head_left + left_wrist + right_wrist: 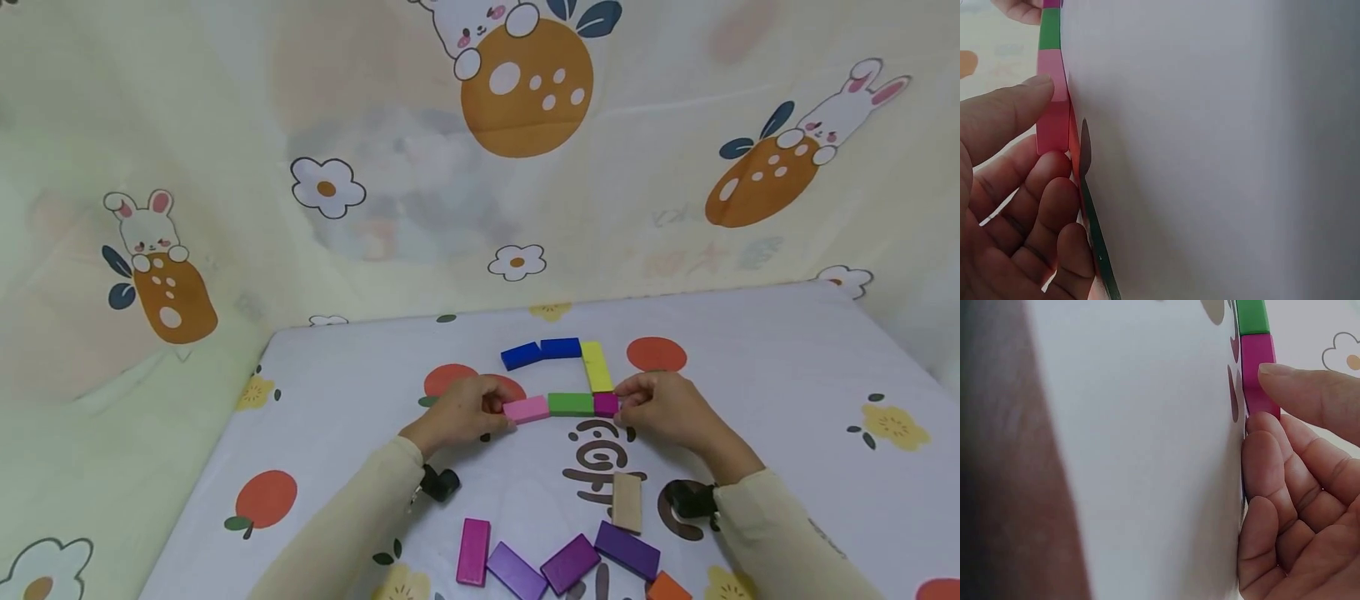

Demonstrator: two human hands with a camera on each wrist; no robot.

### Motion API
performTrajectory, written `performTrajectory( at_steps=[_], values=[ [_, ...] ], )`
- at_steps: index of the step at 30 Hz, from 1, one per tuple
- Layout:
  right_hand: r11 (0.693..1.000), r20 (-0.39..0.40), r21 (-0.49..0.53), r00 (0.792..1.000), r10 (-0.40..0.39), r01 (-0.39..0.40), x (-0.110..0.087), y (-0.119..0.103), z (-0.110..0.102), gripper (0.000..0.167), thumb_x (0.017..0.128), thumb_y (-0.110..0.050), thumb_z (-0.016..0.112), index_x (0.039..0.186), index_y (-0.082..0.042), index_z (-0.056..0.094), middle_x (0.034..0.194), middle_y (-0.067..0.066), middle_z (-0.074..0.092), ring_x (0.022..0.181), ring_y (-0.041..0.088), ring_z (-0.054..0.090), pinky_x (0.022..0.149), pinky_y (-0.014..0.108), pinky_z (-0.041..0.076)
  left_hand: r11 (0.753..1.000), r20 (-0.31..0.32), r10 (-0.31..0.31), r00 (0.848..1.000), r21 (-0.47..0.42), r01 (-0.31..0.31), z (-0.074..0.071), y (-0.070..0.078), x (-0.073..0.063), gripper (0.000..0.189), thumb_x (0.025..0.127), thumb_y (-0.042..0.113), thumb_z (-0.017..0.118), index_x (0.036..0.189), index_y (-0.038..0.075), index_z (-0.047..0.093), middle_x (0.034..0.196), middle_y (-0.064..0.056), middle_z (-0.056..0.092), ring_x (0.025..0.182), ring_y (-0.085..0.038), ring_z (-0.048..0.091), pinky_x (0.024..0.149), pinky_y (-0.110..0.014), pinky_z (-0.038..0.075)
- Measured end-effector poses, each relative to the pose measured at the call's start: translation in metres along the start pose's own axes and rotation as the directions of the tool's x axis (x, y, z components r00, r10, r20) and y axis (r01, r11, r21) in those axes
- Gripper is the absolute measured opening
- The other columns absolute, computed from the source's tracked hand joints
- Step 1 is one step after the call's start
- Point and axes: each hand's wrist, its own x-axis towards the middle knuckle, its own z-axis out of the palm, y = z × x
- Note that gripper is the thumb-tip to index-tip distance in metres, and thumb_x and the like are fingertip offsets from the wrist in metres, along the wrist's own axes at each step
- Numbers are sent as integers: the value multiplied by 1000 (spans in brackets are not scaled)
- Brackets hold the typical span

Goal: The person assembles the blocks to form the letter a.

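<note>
On the patterned cloth, a pink block, a green block and a magenta block lie end to end in a row. My left hand pinches the pink block at its outer end; the left wrist view shows the thumb on its face and fingertips at its end. At the row's other end, my right hand holds the magenta block between thumb and fingers. A yellow block runs back from the magenta one, towards two blue blocks at the far side.
Nearer the body lie a plain wooden block, an upright-pointing magenta-pink block, a violet block, a purple block, a dark purple block and an orange block. Behind the table hangs a printed curtain.
</note>
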Motion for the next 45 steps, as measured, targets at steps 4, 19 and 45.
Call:
performTrajectory(
  at_steps=[4, 19, 45],
  values=[
    [1000, 7, -1, 1000, 8, -8, 2, -2, 0, 31, 86, -10, 79, 114, 1, 73, 87, 5, 68, 83, 21, 60, 72, 34, 50, 1000, -2, 1, 1000, 2, -1, -1, -3, -2, 26, 90, 21, 84, 113, 16, 73, 86, 3, 63, 81, -13, 59, 70, -25, 49],
    [999, 22, 36, 999, 32, -33, 1, -3, -4, 31, 87, -11, 77, 115, 3, 72, 90, 6, 68, 86, 22, 60, 73, 33, 51, 997, 78, -57, 995, 65, 52, -8, 9, 7, 25, 92, 28, 82, 114, 19, 73, 90, 5, 65, 86, -12, 59, 73, -26, 50],
    [999, 15, 32, 999, 39, -40, 0, -2, -2, 33, 86, -10, 79, 116, 4, 72, 89, 6, 69, 84, 21, 61, 72, 33, 50, 973, 80, 55, 995, 219, -71, 20, 34, 36, 32, 94, 30, 81, 120, 13, 73, 97, 5, 61, 91, -10, 54, 77, -19, 46]
  ],
)
